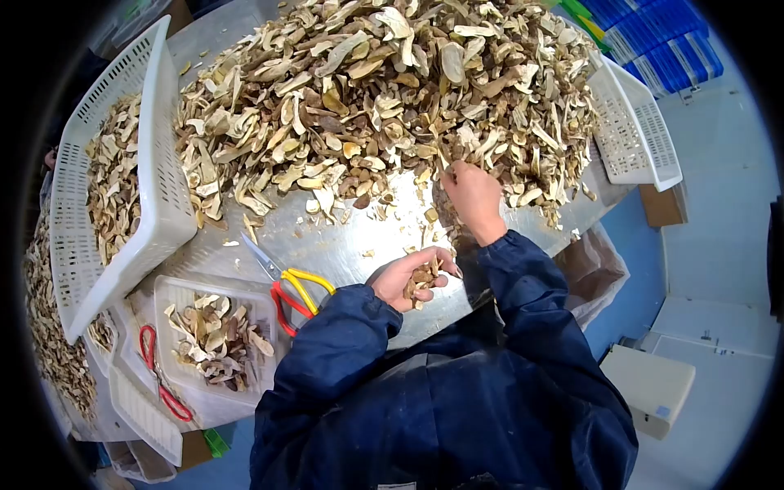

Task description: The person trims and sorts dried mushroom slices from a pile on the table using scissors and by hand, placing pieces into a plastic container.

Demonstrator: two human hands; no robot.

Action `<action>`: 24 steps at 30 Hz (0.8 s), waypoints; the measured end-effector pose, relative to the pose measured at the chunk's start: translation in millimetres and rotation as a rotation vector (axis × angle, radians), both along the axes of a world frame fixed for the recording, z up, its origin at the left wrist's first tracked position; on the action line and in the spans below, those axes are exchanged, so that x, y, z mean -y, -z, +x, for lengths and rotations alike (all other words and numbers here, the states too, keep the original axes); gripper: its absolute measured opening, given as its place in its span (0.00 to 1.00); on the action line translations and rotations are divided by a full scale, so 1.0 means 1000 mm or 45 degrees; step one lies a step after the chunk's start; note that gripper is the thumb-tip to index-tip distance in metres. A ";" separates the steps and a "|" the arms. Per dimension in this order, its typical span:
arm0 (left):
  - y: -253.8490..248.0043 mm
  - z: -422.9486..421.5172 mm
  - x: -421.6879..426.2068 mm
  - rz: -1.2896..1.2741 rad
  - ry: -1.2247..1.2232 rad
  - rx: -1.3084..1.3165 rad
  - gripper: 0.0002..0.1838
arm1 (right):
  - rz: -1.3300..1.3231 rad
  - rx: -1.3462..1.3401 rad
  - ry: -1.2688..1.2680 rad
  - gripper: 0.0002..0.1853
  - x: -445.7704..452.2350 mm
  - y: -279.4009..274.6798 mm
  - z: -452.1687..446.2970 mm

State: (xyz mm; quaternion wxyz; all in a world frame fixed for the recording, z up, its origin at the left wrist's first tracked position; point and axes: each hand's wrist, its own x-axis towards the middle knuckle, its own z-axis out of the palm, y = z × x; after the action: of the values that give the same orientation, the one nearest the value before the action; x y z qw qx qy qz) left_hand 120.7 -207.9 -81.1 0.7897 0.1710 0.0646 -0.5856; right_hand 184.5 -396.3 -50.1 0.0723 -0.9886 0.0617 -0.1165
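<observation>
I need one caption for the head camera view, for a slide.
Left hand cupping brown slices, right hand at the near edge of a large pile, red-and-yellow scissors nearby.

A metal-topped table (347,237) is spread across the middle of the frame, and bright white light is reflected by its surface near the centre. Blue floor (641,265) is seen past the table's edge at the right, and more of it is glimpsed at the lower left. The right side is filled by pale wall panels (723,196), marked by thin seams. At the lower right, a pale boxy unit (645,381) is set low, with a small bluish label fixed to it. Blue crates (670,61) are stacked at the upper right. The frame's corners are lost in black.
</observation>
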 end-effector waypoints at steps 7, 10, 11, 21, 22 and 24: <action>-0.004 0.002 -0.001 0.082 -0.285 -0.010 0.19 | 1.303 -0.389 0.019 0.13 0.021 -0.018 -0.031; -0.010 0.003 -0.001 0.129 -0.400 0.196 0.23 | 1.581 -0.713 -0.035 0.12 0.016 -0.036 -0.054; -0.012 0.003 -0.001 0.145 -0.398 0.241 0.23 | 1.592 -0.800 -0.075 0.13 0.012 -0.041 -0.061; -0.010 0.002 -0.002 0.195 -0.463 0.202 0.10 | 2.072 -0.823 0.044 0.13 -0.012 -0.039 -0.096; -0.010 0.002 -0.002 0.213 -0.490 0.215 0.10 | 2.057 -0.823 0.042 0.12 -0.014 -0.040 -0.100; -0.009 0.001 0.001 0.251 -0.539 0.239 0.10 | 2.023 -0.827 0.028 0.10 -0.014 -0.038 -0.104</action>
State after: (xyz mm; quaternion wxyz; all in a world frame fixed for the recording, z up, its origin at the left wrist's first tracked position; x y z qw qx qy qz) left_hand 122.0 -208.9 -72.3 0.8768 0.2835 0.0820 -0.3796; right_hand 80.1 -381.9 -12.5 0.7210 -0.6282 0.1524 0.2496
